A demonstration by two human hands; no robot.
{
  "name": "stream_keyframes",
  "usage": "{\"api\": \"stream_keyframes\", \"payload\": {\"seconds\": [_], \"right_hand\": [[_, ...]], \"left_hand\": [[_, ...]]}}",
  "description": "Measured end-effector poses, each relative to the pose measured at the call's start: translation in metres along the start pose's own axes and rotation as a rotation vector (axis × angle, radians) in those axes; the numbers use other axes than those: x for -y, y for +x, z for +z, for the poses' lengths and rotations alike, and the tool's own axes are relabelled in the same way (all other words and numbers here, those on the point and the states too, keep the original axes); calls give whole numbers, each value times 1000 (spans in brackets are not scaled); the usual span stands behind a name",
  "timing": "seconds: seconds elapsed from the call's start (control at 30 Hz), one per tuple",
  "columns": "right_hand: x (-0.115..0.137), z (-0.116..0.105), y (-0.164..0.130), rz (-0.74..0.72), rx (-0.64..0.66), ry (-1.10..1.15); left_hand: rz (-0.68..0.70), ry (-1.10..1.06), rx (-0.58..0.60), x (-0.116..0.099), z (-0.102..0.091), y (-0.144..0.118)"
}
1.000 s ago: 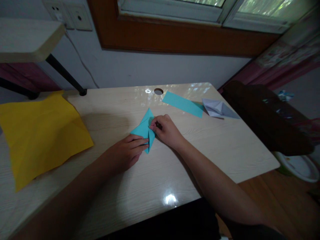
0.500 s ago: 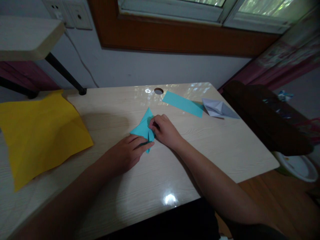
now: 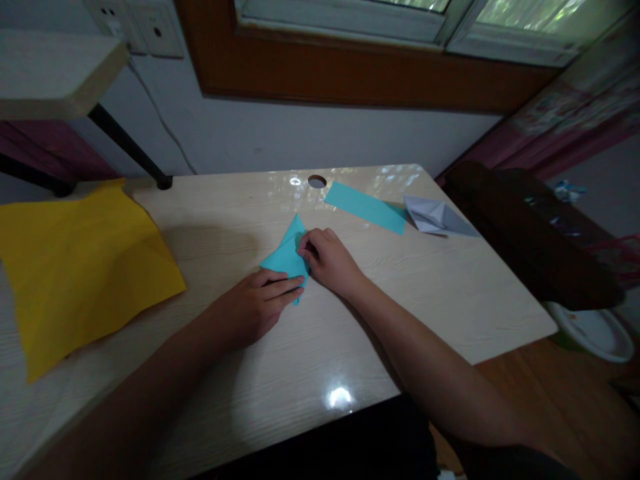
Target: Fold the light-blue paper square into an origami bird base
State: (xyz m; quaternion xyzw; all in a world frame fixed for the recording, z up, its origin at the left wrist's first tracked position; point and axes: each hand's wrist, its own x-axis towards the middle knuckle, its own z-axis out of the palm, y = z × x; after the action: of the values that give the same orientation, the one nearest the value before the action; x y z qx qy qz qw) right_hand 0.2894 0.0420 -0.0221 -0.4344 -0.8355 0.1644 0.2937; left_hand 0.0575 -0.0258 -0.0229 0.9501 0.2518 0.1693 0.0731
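Note:
A folded turquoise paper, pointed at its far end, lies in the middle of the pale wooden table. My left hand lies flat on its near corner, fingers pressing it down. My right hand pinches a fold at the paper's right edge with thumb and fingertips. Both hands touch the same paper, and its near tip is partly hidden under my left fingers.
A large yellow sheet lies at the left. A turquoise strip and a folded white paper shape lie at the far right. A dark chair stands beside the table's right edge. A cable hole sits near the far edge.
My right fingers have shifted slightly along the fold. My left fingers have moved a little over the paper's near corner. The paper itself stays in place.

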Motion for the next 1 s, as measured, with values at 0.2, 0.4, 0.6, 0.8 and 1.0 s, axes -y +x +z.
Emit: {"api": "stream_keyframes", "payload": {"seconds": [0.2, 0.4, 0.6, 0.8, 1.0], "right_hand": [[1, 1, 0, -7, -5, -13], [4, 0, -1, 20, 6, -25], [3, 2, -1, 10, 0, -55], [2, 2, 0, 14, -8, -53], [2, 1, 1, 29, -19, -64]], "left_hand": [[-2, -19, -4, -1, -1, 1], [-15, -17, 5, -4, -4, 3], [-15, 3, 32, -5, -5, 2], [-31, 17, -10, -9, -5, 4], [-44, 33, -8, -8, -2, 3]]}}
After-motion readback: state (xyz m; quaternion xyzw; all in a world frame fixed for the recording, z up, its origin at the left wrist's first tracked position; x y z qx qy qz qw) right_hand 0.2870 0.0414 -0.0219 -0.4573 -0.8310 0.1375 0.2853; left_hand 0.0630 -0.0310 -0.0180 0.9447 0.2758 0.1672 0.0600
